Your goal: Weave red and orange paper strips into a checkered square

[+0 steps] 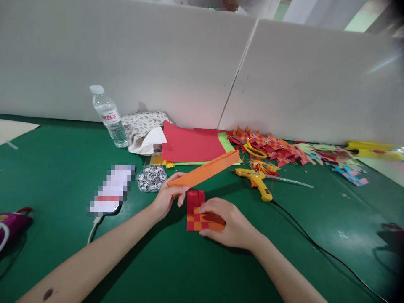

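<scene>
My left hand [170,191] pinches one end of a folded orange paper strip [208,169], which slants up to the right above the table. Below it lies a woven paper piece [194,222], checked in red and orange, with loose red strips reaching away from me. My right hand [225,221] is closed over the right side of this weave, thumb at the near edge and fingers on top. Part of the weave is hidden under that hand.
Behind are red paper sheets [192,143], a bag of googly eyes [151,178], a water bottle [110,118] and a tissue pack [139,128]. At right lie a yellow glue gun [257,180] with its cord, yellow scissors [254,149] and finished woven pieces [277,149]. A phone [112,189] lies left.
</scene>
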Tool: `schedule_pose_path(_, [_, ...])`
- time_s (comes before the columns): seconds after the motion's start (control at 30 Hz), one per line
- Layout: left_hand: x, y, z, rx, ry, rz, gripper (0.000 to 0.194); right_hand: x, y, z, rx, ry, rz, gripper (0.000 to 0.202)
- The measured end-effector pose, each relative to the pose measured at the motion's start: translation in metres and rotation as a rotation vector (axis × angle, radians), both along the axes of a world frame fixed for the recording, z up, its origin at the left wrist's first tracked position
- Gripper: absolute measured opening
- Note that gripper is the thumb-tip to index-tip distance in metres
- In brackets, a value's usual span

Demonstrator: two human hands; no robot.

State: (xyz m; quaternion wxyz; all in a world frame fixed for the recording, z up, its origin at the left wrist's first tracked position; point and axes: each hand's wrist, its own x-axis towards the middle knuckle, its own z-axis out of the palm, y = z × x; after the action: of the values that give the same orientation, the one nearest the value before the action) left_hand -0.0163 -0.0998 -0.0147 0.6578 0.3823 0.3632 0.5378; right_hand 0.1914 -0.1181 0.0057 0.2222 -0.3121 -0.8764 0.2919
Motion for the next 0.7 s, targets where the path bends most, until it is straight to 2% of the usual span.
schedule_pose_path(0.07, [0.0,0.001,-0.001,-0.007,-0.005,0.005,0.027,-0.002,0.0,-0.002,0.115,-0.044,0.063,0.037])
schedule_pose_path(0.17, [0.0,0.002,-0.002,-0.008,-0.004,0.009,0.026,-0.004,0.003,-0.006,0.226,-0.122,0.055,0.025])
schedule_pose_path(0.23, [0.0,0.002,-0.002,-0.004,0.002,0.0,0.027,-0.004,0.007,-0.012,0.287,-0.195,-0.063,0.02])
schedule_pose_path(0.3, [0.0,0.002,-0.002,-0.005,0.013,-0.011,0.027,-0.002,0.012,-0.018,0.319,-0.259,-0.242,0.024])
schedule_pose_path(0.37, [0.001,0.001,-0.001,-0.005,0.031,-0.021,0.027,0.002,0.017,-0.025,0.294,-0.231,-0.418,0.03])
schedule_pose_path(0.47, [0.002,-0.001,0.0,0.002,0.053,-0.038,0.029,0.008,0.021,-0.029,0.137,0.119,-0.616,0.052])
schedule_pose_path(0.57, [0.003,-0.003,0.0,0.014,0.073,-0.066,0.029,0.014,0.022,-0.022,0.032,0.55,-0.707,0.07])
schedule_pose_path(0.63, [0.003,-0.003,-0.001,0.028,0.085,-0.084,0.028,0.018,0.022,-0.015,0.047,0.695,-0.734,0.072])
schedule_pose_path(0.7, [0.003,-0.003,-0.003,0.042,0.094,-0.098,0.028,0.021,0.022,-0.007,0.059,0.749,-0.742,0.07])
